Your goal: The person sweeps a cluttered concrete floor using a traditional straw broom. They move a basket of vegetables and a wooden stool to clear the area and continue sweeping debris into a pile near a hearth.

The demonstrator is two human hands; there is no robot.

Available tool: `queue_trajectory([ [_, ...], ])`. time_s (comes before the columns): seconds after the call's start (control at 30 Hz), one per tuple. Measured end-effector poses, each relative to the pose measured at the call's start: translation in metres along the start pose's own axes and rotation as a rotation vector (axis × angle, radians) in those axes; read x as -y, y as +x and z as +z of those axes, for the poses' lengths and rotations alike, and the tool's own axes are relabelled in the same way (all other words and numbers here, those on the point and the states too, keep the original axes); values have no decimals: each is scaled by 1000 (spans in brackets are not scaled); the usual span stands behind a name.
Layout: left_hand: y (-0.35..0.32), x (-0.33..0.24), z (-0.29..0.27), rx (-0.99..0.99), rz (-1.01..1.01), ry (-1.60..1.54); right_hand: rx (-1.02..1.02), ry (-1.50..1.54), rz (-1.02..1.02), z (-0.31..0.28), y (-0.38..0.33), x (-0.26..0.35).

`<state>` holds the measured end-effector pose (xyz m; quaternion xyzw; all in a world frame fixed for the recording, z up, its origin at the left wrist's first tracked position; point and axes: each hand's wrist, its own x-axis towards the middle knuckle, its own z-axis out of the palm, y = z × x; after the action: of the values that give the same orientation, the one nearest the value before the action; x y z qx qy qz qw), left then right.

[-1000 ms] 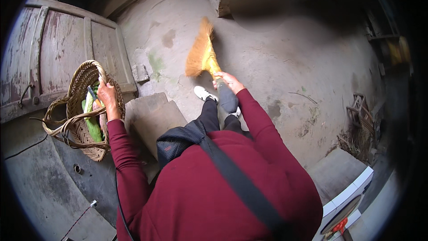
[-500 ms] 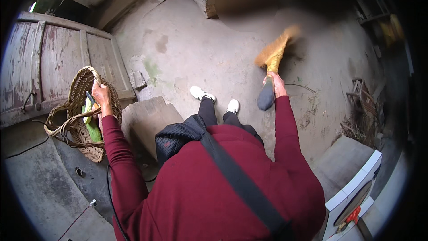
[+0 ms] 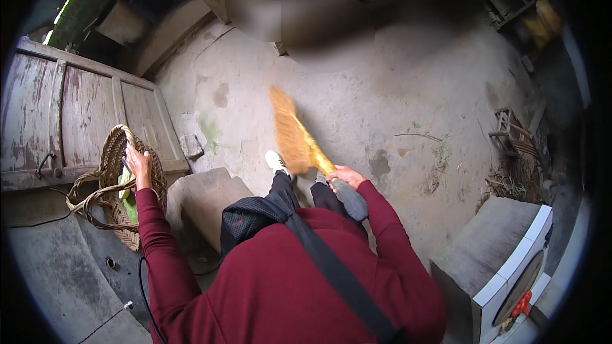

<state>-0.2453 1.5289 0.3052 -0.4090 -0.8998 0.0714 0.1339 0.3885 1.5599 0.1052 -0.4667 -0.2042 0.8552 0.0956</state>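
Note:
My right hand [image 3: 344,178] is closed round the short handle of a hand broom [image 3: 290,134] with orange-brown bristles, a yellow-wrapped neck and a dark grey end. The broom slants up and left over my feet, its bristles beside my white shoe [image 3: 276,162]. On the left, my left hand [image 3: 139,165] is closed at the rim of a woven basket [image 3: 127,236] with looped handles. Long green vegetables [image 3: 131,207] lie inside it, partly behind the hand. A small dark piece shows by the left fingers, too small to name.
A weathered wooden door panel [image 3: 89,108] stands behind the basket. Nearby is a stone block [image 3: 204,200]. At the right are a white-tiled ledge [image 3: 513,264] and a small wooden rack [image 3: 510,130] beside dry twigs. A stick [image 3: 417,135] lies on the concrete floor [image 3: 395,95].
My right hand has swung the broom left and toward me, from the right side to in front of my legs. The left hand and basket are slightly lower.

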Motion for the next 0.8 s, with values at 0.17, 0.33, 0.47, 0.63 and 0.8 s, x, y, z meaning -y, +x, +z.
queue_trajectory([
  [0.17, -9, -9, -8, 42, -45, -4, -249, 225, -99, -71, -56, -2],
  [0.33, 0, -13, -3, 36, -46, 26, -380, 362, -425, -79, -64, 37],
  [0.47, -4, -28, -12, 45, -127, 47, -194, 446, -491, -28, -103, 103],
  [0.63, 9, -33, -11, 62, -243, 79, 131, 416, -515, 47, -81, 186],
  [0.8, 27, -43, -3, 22, -342, 149, 407, 375, -438, 97, 11, 281],
])
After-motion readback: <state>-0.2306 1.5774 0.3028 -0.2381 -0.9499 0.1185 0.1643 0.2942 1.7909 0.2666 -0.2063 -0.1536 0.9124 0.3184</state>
